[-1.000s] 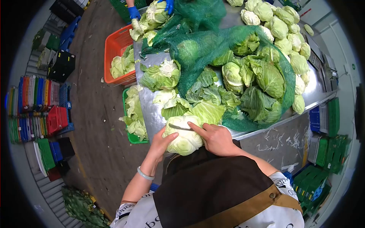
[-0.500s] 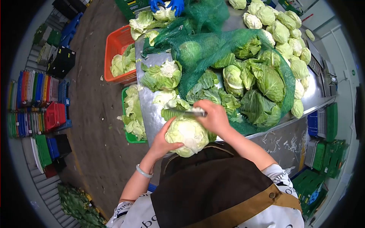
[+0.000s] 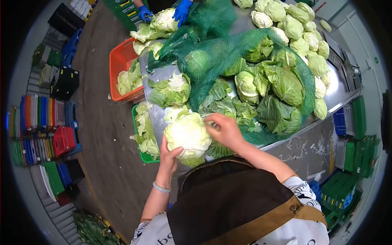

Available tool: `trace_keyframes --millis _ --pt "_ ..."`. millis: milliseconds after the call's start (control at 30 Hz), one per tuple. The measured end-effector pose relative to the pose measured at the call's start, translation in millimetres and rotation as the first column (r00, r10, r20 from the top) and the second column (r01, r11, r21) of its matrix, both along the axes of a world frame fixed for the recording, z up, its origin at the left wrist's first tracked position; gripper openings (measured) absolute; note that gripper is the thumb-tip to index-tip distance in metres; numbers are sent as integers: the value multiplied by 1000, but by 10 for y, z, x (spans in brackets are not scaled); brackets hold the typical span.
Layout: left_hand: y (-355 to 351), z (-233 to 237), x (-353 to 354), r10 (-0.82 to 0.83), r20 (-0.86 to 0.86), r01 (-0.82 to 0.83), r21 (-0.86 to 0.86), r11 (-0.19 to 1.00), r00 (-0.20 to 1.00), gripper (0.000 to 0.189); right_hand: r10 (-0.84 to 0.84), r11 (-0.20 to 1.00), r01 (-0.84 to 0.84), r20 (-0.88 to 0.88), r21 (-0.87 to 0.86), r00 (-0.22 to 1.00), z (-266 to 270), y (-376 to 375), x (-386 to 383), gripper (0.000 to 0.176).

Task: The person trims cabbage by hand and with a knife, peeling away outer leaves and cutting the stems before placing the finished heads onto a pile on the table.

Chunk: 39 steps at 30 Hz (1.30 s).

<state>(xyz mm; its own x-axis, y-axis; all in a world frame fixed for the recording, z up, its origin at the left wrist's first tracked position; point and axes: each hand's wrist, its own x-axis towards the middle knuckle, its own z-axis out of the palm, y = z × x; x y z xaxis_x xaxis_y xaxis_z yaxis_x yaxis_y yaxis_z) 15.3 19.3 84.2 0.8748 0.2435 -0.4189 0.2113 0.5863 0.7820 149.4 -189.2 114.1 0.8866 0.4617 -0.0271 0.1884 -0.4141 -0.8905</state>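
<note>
My left hand [image 3: 168, 154] holds a pale trimmed cabbage [image 3: 188, 135] from its left side, near the table's front edge. Against the right side of that cabbage is my right hand [image 3: 222, 128], its fingers curled round a small metal tool, most of which is hidden; a knife blade showed there earlier. Behind my hands, loose green leaves [image 3: 222, 104] lie beside a green net [image 3: 241, 45] with several leafy cabbages [image 3: 288, 87] in its opening. A leafy cabbage with a white cut stem [image 3: 171, 90] sits to the left of the net.
Trimmed cabbages [image 3: 294, 26] are heaped at the back right of the metal table [image 3: 157, 118]. A red crate [image 3: 121, 67] and a green crate [image 3: 147, 157] with leaves stand left. A co-worker's blue-gloved hands [image 3: 181, 12] touch a cabbage at the back.
The cabbage in my left hand has moved left and slightly up. The knife blade no longer shows over it. The co-worker's gloved hands have spread apart around their cabbage.
</note>
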Motion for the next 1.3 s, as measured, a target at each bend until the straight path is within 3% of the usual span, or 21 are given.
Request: trace_keyframes --millis 67,133,167,200,233,300,367,400,500,567,633,667,767,800,833,867,933,967,1033,1100,1300 --pt "40 -45 -54 45 19 -43 -60 997 999 97 -123 991 128 -169 24 978 -153 -44 88 12" --pt "72 -62 -103 92 64 -83 -131 988 994 100 -140 978 176 -270 113 952 -337 -190 162 14" --pt "80 -28 -74 67 106 -62 -44 997 992 103 -146 967 203 -315 156 938 -398 -224 208 15" --pt "53 88 -26 39 147 -46 42 998 988 106 -80 972 197 -603 129 793 -220 -222 131 22" --pt "10 201 -7 15 181 -38 125 991 983 108 99 951 138 -695 276 712 -330 -241 36 36" --pt "-64 309 14 -46 210 -14 274 962 977 117 387 792 279 -800 543 458 -450 -220 -231 46" --pt "-119 309 47 -138 302 -11 446 895 943 118 548 641 482 -796 597 257 -535 -137 -285 54" --pt "-69 309 76 -343 316 55 659 750 885 124 496 641 542 -832 543 248 -681 -174 -303 62" --pt "-100 716 120 -513 170 34 931 363 841 119 569 582 386 -698 715 435 -720 -249 -276 66" --pt "-235 912 98 -496 114 15 968 249 861 107 544 618 318 -683 719 488 -685 -315 -281 68" --pt "-304 972 51 -508 15 51 992 116 861 105 363 779 271 -759 566 541 -396 -333 -217 66" --pt "-297 959 56 -473 -12 152 954 260 881 102 291 882 147 -764 447 575 -313 -337 -175 60" --pt "-187 754 73 -405 -81 336 716 612 911 95 255 963 -146 -589 227 767 157 -185 -152 53" --pt "-121 533 47 -389 -72 344 632 695 918 93 194 981 -126 -693 148 694 202 -187 -129 43" --pt "-91 334 13 -367 -65 342 537 771 928 92 148 986 -79 -555 146 819 154 -205 -147 40" --pt "-105 204 -63 -241 -122 261 183 948 963 79 95 988 -37 -397 151 913 76 -223 -155 37" --pt "-140 46 -155 -61 -173 45 -91 995 983 70 15 994 -23 79 110 997 169 -216 -164 29" --pt "-151 -12 -201 22 -218 -71 -218 973 976 66 90 993 -103 171 66 981 207 -226 -200 29" --pt "-183 -30 -231 90 -229 -144 -230 963 969 58 248 968 -248 348 -46 904 243 -285 -305 29" --pt "-240 0 -223 172 -239 -233 -258 938 956 58 310 950 -282 309 -131 899 239 -303 -415 38" --pt "-296 130 -215 156 -209 -196 -184 963 965 57 409 894 -309 312 -325 858 93 -270 -533 61"
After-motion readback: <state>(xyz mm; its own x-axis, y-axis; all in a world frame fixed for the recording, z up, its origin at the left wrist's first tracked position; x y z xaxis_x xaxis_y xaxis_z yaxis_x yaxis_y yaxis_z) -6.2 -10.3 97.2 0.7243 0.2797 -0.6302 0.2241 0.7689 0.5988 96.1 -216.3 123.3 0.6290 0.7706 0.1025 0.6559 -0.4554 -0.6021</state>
